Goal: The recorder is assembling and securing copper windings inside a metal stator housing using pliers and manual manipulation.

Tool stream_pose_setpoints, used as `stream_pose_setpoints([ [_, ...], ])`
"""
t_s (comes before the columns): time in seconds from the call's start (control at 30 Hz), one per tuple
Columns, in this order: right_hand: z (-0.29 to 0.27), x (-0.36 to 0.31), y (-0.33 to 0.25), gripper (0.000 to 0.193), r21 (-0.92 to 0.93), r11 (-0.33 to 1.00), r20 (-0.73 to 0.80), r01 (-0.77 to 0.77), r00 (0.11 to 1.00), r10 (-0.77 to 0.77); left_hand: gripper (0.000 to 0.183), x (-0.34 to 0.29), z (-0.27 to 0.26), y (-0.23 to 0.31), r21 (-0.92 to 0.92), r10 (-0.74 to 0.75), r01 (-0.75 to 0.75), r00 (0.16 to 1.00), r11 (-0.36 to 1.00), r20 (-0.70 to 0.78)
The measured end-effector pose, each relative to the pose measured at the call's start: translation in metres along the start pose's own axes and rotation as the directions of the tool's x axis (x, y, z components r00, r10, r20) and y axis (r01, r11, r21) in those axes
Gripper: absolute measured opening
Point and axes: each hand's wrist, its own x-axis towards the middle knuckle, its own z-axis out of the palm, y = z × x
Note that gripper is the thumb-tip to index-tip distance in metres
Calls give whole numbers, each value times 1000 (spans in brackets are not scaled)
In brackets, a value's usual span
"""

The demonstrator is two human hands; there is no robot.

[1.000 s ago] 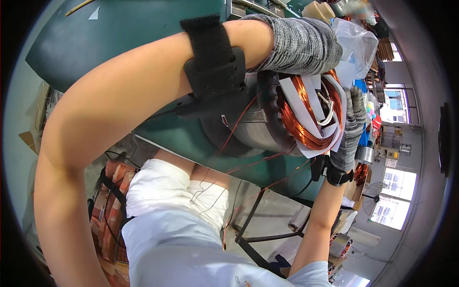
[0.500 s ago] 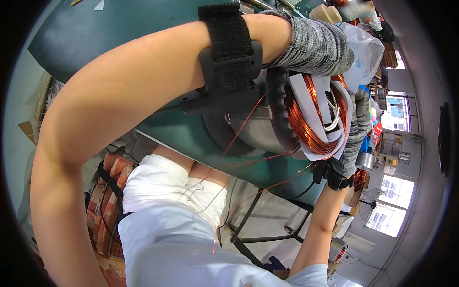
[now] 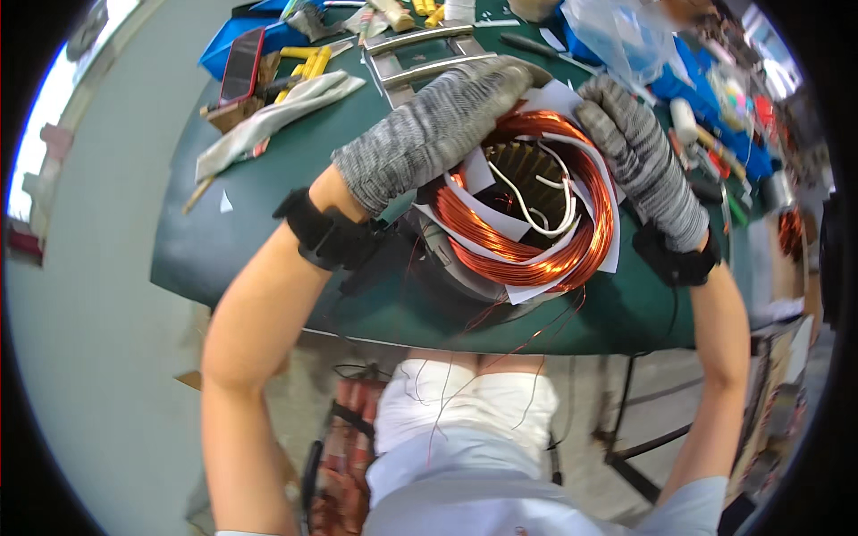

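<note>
A motor stator stands on the green table, its copper windings ringing the open bore. White insulating paper lies between the coils and sticks out around them. White lead wires loop inside the bore, and thin copper wires trail over the near table edge. My left hand, in a grey knitted glove, wraps the stator's far left side, with some fingers hidden behind it. On the far right, my gloved right hand grips its edge, fingers bent together against the paper and coil.
Behind the stator lies a metal frame. A phone, a rolled whitish cloth and yellow pieces are at the far left. Clear plastic bags and blue trays crowd the far right. The table's near edge runs before my lap.
My view has swung, so the table now lies level ahead. My left arm no longer reaches across the top; the hand is at the stator's left, and its bore opening now faces me.
</note>
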Motion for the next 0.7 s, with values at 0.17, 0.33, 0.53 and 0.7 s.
stream_pose_setpoints([
  [0.17,-15,33,11,33,328,858,421,-396,874,242,36,-1,-13,-4,286,161,-173,985,942,64],
  [0.33,-27,17,7,26,422,790,340,-444,886,316,33,8,-8,21,185,129,-144,987,972,93],
  [0.53,-35,20,-7,19,506,721,279,-473,881,382,33,12,-2,43,-126,-418,429,903,895,100],
  [0.7,-30,21,-7,19,564,700,217,-438,897,386,31,12,-7,33,-152,-447,461,887,874,113],
])
